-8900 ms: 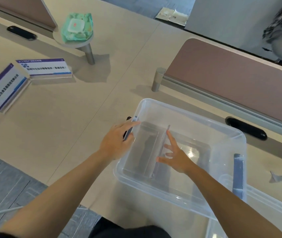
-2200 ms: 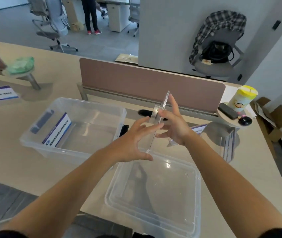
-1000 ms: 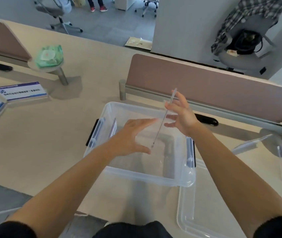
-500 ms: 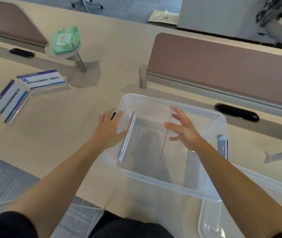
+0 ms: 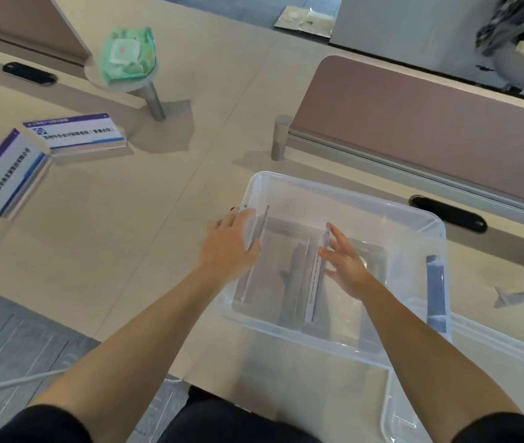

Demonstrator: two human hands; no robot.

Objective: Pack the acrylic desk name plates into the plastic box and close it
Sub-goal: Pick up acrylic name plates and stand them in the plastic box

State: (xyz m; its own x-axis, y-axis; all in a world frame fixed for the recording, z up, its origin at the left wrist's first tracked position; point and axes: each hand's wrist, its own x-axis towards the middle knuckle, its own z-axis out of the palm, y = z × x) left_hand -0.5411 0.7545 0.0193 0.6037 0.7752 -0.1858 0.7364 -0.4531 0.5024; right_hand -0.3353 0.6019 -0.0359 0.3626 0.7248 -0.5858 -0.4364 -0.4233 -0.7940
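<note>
The plastic box (image 5: pixel 343 199) stands open at the near edge of the desk (image 5: pixel 165 219), right of its middle and in front of the person. Its clear lid (image 5: pixel 494 356) lies just beside it toward the near right corner, partly tucked under the box's right end. A grey-blue latch (image 5: pixel 435 282) sits on the box's right wall.

Two acrylic name plates are in the box, both standing on edge and running from the near wall toward the far wall. The left plate (image 5: pixel 262 231) leans close along the left wall. The middle plate (image 5: pixel 315 276) stands upright near the centre of the floor.

The left hand (image 5: pixel 230 247) rests on the box's left rim with its fingers laid fairly straight over the edge, gripping nothing. The right hand (image 5: pixel 348 270) reaches inside the box. Its fingers (image 5: pixel 337 238) are straight and spread and touch the right face of the middle plate, steadying it rather than closing round it.

Two more plates with printed cards lie near the desk's left edge, well apart from the box: the far plate (image 5: pixel 75 132) and the near plate (image 5: pixel 5 174), almost touching each other. Behind them a green wipes pack (image 5: pixel 126 52) sits on a small round stand (image 5: pixel 155 97). A brown divider panel (image 5: pixel 430 123) runs along the far right side, with a black cable slot (image 5: pixel 449 214) between it and the box.
</note>
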